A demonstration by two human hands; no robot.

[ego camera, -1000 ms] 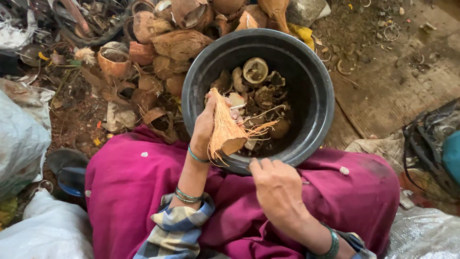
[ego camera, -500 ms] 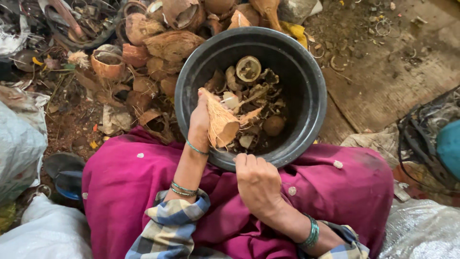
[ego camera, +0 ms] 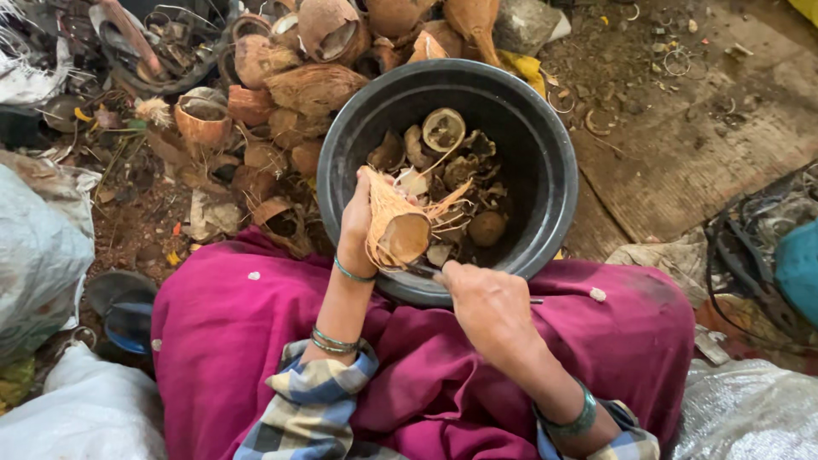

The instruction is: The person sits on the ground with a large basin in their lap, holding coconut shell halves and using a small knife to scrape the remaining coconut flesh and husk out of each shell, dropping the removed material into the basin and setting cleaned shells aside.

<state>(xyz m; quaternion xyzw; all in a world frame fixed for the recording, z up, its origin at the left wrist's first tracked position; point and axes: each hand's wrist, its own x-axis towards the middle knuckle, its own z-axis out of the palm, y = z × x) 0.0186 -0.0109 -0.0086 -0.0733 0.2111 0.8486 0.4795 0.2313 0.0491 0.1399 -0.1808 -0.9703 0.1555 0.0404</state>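
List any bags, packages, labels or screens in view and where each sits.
No labels or screens show.
Pale plastic sack: left edge, bulging, grey-white.
White bag: bottom left corner, crumpled.
Clear plastic bag: bottom right corner, shiny, wrinkled.

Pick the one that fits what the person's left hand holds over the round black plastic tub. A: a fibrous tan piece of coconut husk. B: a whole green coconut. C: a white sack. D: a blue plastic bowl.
A: the left hand grips a fibrous tan piece of coconut husk, stringy fibres trailing, above the round black plastic tub of shell scraps.
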